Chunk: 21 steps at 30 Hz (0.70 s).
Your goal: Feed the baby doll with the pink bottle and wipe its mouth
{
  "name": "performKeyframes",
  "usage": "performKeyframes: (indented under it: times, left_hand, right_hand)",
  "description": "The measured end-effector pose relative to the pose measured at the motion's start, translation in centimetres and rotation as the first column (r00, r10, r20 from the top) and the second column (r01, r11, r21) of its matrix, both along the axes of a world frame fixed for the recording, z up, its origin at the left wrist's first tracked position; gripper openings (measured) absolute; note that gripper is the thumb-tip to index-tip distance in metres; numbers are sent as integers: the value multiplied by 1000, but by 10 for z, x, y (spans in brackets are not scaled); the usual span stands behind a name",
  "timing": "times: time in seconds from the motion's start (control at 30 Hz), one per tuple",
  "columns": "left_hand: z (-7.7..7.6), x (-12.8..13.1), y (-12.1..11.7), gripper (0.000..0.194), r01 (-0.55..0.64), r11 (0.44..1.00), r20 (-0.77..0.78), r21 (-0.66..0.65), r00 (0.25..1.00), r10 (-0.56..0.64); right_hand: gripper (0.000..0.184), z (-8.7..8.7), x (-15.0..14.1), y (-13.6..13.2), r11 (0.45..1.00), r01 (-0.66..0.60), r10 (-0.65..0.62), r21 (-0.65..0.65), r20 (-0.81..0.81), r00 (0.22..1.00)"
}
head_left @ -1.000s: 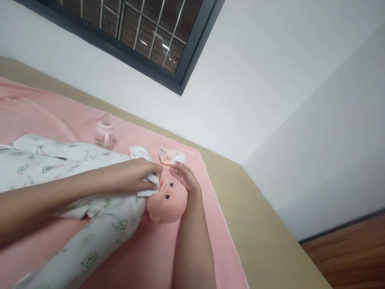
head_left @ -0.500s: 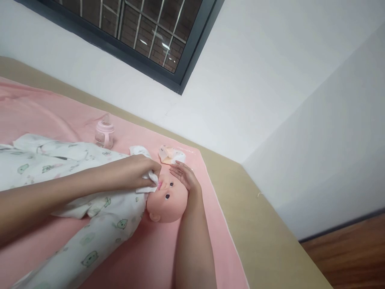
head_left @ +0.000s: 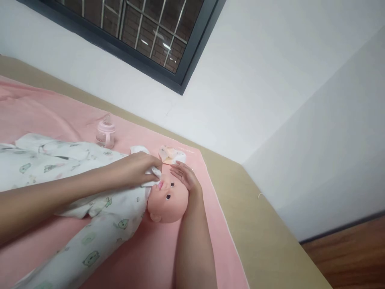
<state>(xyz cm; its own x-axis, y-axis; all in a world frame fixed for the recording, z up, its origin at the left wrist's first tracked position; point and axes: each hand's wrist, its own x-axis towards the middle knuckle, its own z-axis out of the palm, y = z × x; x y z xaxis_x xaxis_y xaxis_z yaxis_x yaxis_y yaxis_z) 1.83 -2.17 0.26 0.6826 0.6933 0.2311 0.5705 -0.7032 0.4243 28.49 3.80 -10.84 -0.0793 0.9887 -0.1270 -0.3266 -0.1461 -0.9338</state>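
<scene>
A baby doll (head_left: 171,206) lies on its back, dressed in a white suit (head_left: 126,208) printed with green animals. From the left side my left hand (head_left: 144,168) reaches across the doll's chest. Its fingers pinch a white wipe or cloth (head_left: 154,172) against the doll's cheek beside the mouth. My right hand (head_left: 185,174) lies along the far side and crown of the doll's head, fingers stretched out. Behind the head sits a small crumpled peach-and-white cloth (head_left: 171,154), close to my right fingertips.
A pink baby bottle (head_left: 106,132) with a handle stands beyond the doll's body. Beneath everything is a pink sheet (head_left: 207,224) over a tan surface (head_left: 255,233). A white wall (head_left: 216,112) and a dark-framed barred window (head_left: 182,80) rise behind.
My left hand has shifted slightly with the white wipe, from by the doll's mouth and chin toward its far cheek. The right hand stays on the head.
</scene>
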Motion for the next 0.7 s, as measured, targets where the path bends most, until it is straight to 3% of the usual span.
performKeyframes:
  times: [0.4,0.7]
  left_hand:
    - [-9,5,4,13,11,1000,102,19,995,-13]
    - [-3,6,-1,16,-21,1000,81,-19,996,23]
  right_hand:
    - [36,1,-1,-1,1000,4,-4,13,-4,1000]
    - [38,-2,0,0,1000,3,-3,13,-8,1000]
